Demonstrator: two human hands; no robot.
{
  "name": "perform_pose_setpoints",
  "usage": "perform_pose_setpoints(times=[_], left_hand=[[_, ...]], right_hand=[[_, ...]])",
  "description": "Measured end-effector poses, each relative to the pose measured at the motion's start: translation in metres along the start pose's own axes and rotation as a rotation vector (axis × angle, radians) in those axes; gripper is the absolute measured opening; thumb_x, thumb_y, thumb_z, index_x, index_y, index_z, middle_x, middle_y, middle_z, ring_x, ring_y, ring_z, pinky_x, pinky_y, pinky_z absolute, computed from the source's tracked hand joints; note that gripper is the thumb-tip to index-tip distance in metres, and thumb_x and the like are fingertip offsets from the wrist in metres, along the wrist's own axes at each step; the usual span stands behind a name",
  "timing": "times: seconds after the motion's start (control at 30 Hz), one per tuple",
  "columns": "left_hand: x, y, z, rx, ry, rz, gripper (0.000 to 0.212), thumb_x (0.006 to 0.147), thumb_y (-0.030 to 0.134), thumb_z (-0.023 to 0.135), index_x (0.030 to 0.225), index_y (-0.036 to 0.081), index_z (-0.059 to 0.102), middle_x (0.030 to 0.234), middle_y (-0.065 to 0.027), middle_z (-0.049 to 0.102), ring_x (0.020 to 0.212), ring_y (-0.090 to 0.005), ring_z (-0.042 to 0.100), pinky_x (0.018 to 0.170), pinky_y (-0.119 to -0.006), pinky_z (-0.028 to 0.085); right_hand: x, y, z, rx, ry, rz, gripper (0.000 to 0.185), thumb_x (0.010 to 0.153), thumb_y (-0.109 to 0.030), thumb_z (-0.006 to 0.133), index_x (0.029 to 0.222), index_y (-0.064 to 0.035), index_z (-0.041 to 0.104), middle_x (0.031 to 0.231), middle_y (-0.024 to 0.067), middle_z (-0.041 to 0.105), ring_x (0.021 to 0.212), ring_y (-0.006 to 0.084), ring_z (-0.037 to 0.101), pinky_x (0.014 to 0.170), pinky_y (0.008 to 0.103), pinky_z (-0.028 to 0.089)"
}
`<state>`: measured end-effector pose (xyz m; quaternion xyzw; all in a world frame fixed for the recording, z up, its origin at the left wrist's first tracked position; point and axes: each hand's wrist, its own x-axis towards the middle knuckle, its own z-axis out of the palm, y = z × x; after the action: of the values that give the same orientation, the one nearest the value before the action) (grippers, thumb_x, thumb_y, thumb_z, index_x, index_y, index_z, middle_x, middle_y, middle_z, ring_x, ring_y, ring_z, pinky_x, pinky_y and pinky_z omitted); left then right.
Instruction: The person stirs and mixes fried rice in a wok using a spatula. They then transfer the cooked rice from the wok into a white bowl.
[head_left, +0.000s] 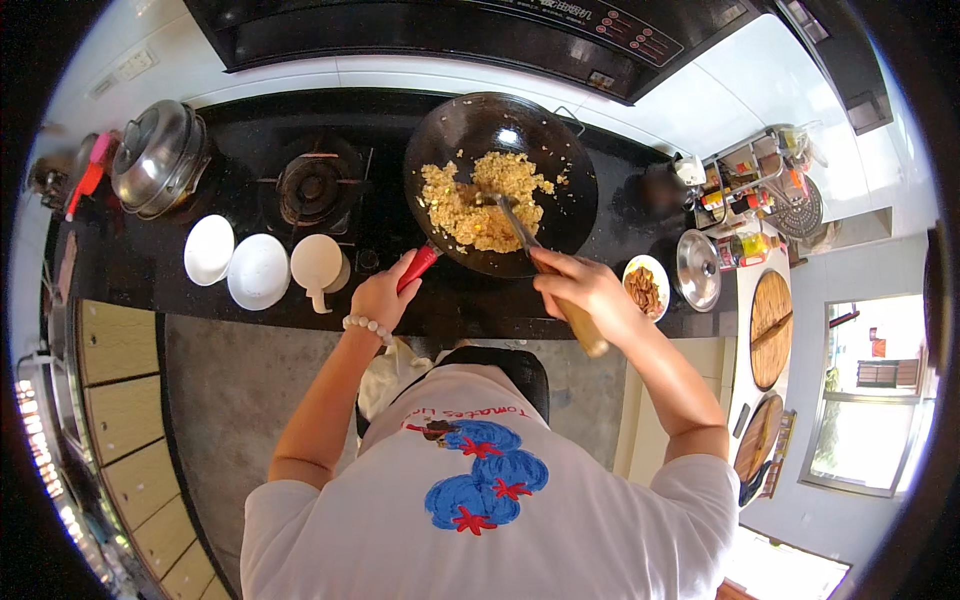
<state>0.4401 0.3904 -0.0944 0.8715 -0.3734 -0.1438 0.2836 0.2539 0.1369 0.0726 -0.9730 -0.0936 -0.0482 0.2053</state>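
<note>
A dark wok (574, 202) with a red handle (420, 268) sits at the back of the black counter. My left hand (381, 298) grips that handle. Fried rice (480, 214) lies heaped in the middle and left of the wok, with stray grains on the wall. My right hand (589, 292) is closed round the wooden handle of a metal wok spatula (517, 223), whose blade is partly buried in the rice. Just right of that hand stands a white bowl of brown sliced food (645, 289), which I cannot identify exactly.
To the left are a gas burner (310, 189), white bowls (258, 271), a lidded container with a handle (316, 262) and a lidded steel pot (161, 161). A steel lid (698, 268) and a rack of bottles (739, 187) are at the right. Overhead hangs a range hood (450, 34).
</note>
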Motion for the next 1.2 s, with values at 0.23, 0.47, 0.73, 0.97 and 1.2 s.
perform_pose_setpoints(times=[0.23, 0.47, 0.73, 0.97, 1.2], left_hand=[[0.002, 0.002, -0.005, 0.048, -0.055, -0.041, 0.051, 0.091, 0.037, 0.060, 0.139, 0.026, 0.048, 0.090, -0.0162, 0.069, 0.079, -0.0359, 0.067, 0.068, -0.045, 0.054], [0.002, -0.001, 0.002, 0.009, 0.000, 0.022, 0.053, 0.092, 0.039, 0.060, 0.141, 0.024, 0.047, 0.090, -0.0198, 0.069, 0.077, -0.0375, 0.067, 0.069, -0.045, 0.053], [0.000, -0.003, 0.000, -0.006, -0.018, -0.015, 0.052, 0.092, 0.038, 0.060, 0.141, 0.025, 0.048, 0.093, -0.0192, 0.070, 0.081, -0.0371, 0.067, 0.071, -0.045, 0.054], [0.004, -0.001, -0.001, -0.007, -0.044, -0.027, 0.051, 0.091, 0.037, 0.060, 0.140, 0.026, 0.049, 0.096, -0.0187, 0.070, 0.082, -0.0367, 0.067, 0.072, -0.045, 0.054], [0.001, -0.003, 0.001, 0.003, -0.014, -0.018, 0.051, 0.091, 0.036, 0.059, 0.140, 0.026, 0.047, 0.090, -0.0170, 0.069, 0.080, -0.0364, 0.066, 0.070, -0.045, 0.054]], right_hand=[[0.008, 0.043, 0.051, -0.200, 0.393, 0.079, 0.026, 0.070, -0.003, 0.064, 0.096, -0.0050, 0.066, 0.129, 0.0224, 0.057, 0.099, 0.0355, 0.066, 0.079, 0.0373, 0.056], [-0.001, 0.030, 0.051, -0.071, 0.366, 0.094, 0.027, 0.069, -0.004, 0.066, 0.096, -0.0059, 0.066, 0.124, 0.0206, 0.061, 0.090, 0.0359, 0.068, 0.078, 0.0385, 0.056], [-0.017, -0.047, -0.018, 0.039, 0.093, 0.045, 0.024, 0.070, -0.007, 0.065, 0.093, -0.0031, 0.065, 0.120, 0.0220, 0.061, 0.088, 0.0303, 0.069, 0.076, 0.0367, 0.056], [-0.001, 0.025, 0.022, 0.103, 0.442, 0.095, 0.021, 0.073, 0.012, 0.064, 0.091, 0.0003, 0.065, 0.091, 0.0167, 0.069, 0.090, 0.0234, 0.069, 0.073, 0.0313, 0.055], [-0.004, 0.052, -0.036, 0.374, 0.755, 0.739, 0.007, 0.083, -0.003, 0.063, 0.084, 0.0029, 0.067, 0.085, 0.0108, 0.068, 0.067, 0.0158, 0.066, 0.065, 0.0290, 0.059]])
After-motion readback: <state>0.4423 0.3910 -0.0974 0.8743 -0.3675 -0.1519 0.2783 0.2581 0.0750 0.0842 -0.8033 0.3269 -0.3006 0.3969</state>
